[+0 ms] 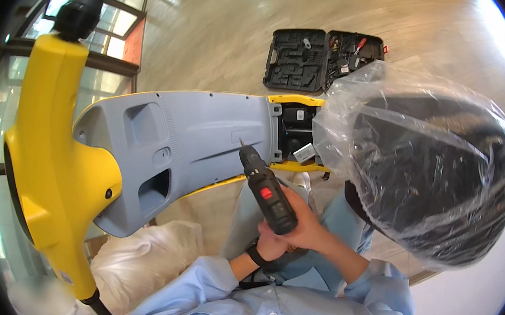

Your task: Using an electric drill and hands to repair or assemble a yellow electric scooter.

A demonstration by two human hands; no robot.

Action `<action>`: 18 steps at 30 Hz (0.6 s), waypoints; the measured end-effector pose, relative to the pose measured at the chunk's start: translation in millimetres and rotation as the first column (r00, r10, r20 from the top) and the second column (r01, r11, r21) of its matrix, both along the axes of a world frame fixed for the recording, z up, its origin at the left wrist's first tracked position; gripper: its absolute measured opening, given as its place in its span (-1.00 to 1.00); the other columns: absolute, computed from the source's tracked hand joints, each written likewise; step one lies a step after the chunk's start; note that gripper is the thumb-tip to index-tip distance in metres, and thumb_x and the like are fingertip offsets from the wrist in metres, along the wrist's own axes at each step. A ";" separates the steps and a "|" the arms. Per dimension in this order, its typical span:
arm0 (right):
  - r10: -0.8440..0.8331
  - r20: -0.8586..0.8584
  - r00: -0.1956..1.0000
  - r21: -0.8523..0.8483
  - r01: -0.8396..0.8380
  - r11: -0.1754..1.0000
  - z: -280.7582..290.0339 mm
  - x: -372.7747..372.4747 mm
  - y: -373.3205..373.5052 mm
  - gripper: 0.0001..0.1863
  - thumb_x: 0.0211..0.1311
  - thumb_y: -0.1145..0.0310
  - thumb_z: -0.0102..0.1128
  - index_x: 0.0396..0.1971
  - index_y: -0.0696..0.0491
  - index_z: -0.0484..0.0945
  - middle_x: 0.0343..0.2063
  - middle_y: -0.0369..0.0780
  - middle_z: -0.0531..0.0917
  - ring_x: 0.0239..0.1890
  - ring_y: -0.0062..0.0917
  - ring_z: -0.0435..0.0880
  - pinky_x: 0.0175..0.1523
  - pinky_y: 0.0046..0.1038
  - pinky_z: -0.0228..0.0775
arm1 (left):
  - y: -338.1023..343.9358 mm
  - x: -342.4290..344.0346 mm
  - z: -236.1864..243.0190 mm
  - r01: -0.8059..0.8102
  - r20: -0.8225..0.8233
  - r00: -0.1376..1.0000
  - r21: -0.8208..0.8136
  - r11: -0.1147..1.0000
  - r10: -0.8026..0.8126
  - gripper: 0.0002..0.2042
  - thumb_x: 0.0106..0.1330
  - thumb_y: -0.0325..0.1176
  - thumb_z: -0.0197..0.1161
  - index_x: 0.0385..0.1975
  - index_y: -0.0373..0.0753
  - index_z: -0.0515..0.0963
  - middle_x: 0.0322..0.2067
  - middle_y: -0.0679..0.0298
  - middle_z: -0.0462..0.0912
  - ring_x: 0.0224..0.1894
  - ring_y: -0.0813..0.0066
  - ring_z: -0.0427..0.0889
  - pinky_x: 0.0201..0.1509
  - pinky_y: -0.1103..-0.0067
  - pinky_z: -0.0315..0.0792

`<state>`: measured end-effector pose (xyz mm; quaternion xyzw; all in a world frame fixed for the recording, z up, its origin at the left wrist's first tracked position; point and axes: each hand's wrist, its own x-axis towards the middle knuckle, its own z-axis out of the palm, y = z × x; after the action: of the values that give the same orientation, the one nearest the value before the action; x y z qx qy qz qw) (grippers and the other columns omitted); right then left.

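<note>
My right hand (302, 221) is wrapped round the grip of a black cordless drill (268, 194) with a red switch on top. A thin bit (242, 142) in its chuck points up and left, over the grey inner panel (224, 133) of a yellow scooter. Just below the drill's rear end, my left hand (271, 244) is closed against its lower part, close to my right hand; its fingers are mostly hidden. Right of the panel, an open black compartment (291, 138) holds a small pale box (304, 153).
The scooter's yellow handlebar cover (49, 126) stands at the left. A plastic-wrapped black seat (434, 169) rises at the right. On the wooden floor beyond lies an open black tool case (297, 58) with a red-handled tool. Crumpled white plastic (152, 254) lies at lower left.
</note>
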<state>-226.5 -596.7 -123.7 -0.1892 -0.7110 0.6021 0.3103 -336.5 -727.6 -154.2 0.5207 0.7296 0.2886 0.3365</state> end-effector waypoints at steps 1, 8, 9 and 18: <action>-0.037 0.013 0.999 -0.195 0.039 0.980 1.2 -9.6 -4.0 -0.23 0.00 0.10 0.44 0.23 0.05 0.39 0.10 -0.03 0.52 0.18 -0.28 0.51 0.27 -0.30 0.30 | -1.2 -0.5 -5.5 0.016 -0.008 1.000 0.020 1.000 -0.016 -0.63 0.31 -0.26 0.24 0.05 -0.29 0.47 0.04 0.11 0.52 0.09 0.11 0.48 0.23 0.25 0.30; -0.307 -0.138 0.942 -0.515 0.197 0.834 -29.0 2.4 -42.3 -0.62 0.18 0.43 0.33 0.01 0.12 0.55 -0.17 -0.25 0.69 -0.13 -0.65 0.66 0.04 -0.51 0.50 | 1.0 -33.1 54.1 0.411 -0.395 0.868 0.234 0.881 -0.299 -0.60 0.22 -0.31 0.23 0.04 -0.34 0.44 -0.02 0.01 0.53 0.03 0.14 0.52 0.14 0.33 0.36; -0.306 -0.230 0.924 -0.594 0.115 0.796 -14.0 7.6 -50.6 -0.58 0.18 0.47 0.31 0.07 0.11 0.50 -0.16 -0.24 0.66 -0.16 -0.63 0.65 0.04 -0.49 0.50 | -11.1 -42.4 61.9 0.333 -0.176 0.939 0.260 0.907 -0.294 -0.61 0.23 -0.30 0.24 0.01 -0.35 0.46 -0.03 0.02 0.54 0.03 0.15 0.53 0.16 0.34 0.34; -0.257 -0.540 0.801 -0.733 -0.298 0.612 73.2 14.5 -143.5 -0.54 0.01 0.47 0.10 0.01 0.12 0.37 -0.42 -0.23 0.51 -0.51 -0.64 0.44 -0.15 -0.42 0.48 | -23.5 -70.2 132.0 0.053 0.714 0.616 0.385 0.921 -0.334 -0.45 0.44 0.06 0.03 0.16 -0.31 0.37 0.09 0.12 0.52 0.13 0.35 0.51 0.20 0.39 0.38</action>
<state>-212.0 -740.2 -50.5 -0.0976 -0.2370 0.8826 0.3941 -406.6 -751.1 -22.2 0.4731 0.3971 0.5597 0.5524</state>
